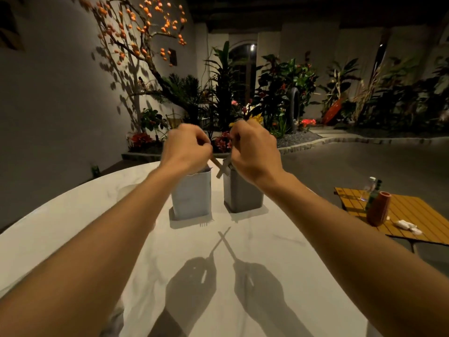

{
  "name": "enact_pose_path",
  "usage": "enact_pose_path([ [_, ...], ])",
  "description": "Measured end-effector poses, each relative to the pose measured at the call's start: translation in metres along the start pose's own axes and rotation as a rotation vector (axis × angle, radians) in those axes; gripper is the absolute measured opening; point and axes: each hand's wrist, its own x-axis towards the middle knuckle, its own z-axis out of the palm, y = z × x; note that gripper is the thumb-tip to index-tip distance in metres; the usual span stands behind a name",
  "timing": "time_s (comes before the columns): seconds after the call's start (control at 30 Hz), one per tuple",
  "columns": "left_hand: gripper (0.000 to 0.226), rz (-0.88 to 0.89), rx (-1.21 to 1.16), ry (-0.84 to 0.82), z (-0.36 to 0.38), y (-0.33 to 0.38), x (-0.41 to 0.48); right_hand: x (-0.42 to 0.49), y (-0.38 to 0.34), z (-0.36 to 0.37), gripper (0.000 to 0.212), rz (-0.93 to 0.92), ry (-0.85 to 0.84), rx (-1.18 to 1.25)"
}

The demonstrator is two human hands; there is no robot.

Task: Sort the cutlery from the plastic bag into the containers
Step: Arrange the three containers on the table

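The left hand (185, 148) and right hand (252, 152) each pinch one cutlery piece (222, 170), crossed just above the pale container (192, 198) and grey container (243, 193). Neither is dropped yet; the bag is out of sight.

Smooth, glossy marble-veined table (291, 276); matt light grey container (192, 198) and dark grey container (243, 193); tan wood-look cutlery (219, 175); slatted wooden side table (413, 215).
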Motion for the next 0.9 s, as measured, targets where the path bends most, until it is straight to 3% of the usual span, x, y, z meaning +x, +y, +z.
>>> enact_pose_path([
  [0.17, 0.013, 0.137, 0.035, 0.186, -0.05, -0.004, 0.022, 0.035, -0.021, -0.003, 0.025, -0.056, 0.087, 0.064],
  [0.33, 0.02, 0.146, 0.158, 0.153, -0.042, -0.04, 0.022, 0.041, -0.021, 0.036, 0.029, -0.066, -0.003, 0.061],
  [0.47, 0.031, 0.05, 0.207, 0.057, -0.024, -0.065, 0.02, 0.039, -0.015, 0.063, 0.032, -0.047, -0.058, 0.065],
  [0.73, 0.034, -0.065, 0.171, -0.143, 0.019, -0.1, 0.023, 0.03, -0.008, 0.107, 0.04, -0.005, -0.376, -0.027],
  [0.83, 0.05, -0.102, 0.154, -0.176, 0.024, -0.105, 0.022, 0.025, -0.008, 0.112, 0.059, -0.024, -0.512, -0.057],
  [0.9, 0.049, -0.09, 0.159, -0.124, 0.02, -0.109, 0.021, 0.023, -0.009, 0.112, 0.067, -0.028, -0.548, -0.047],
])
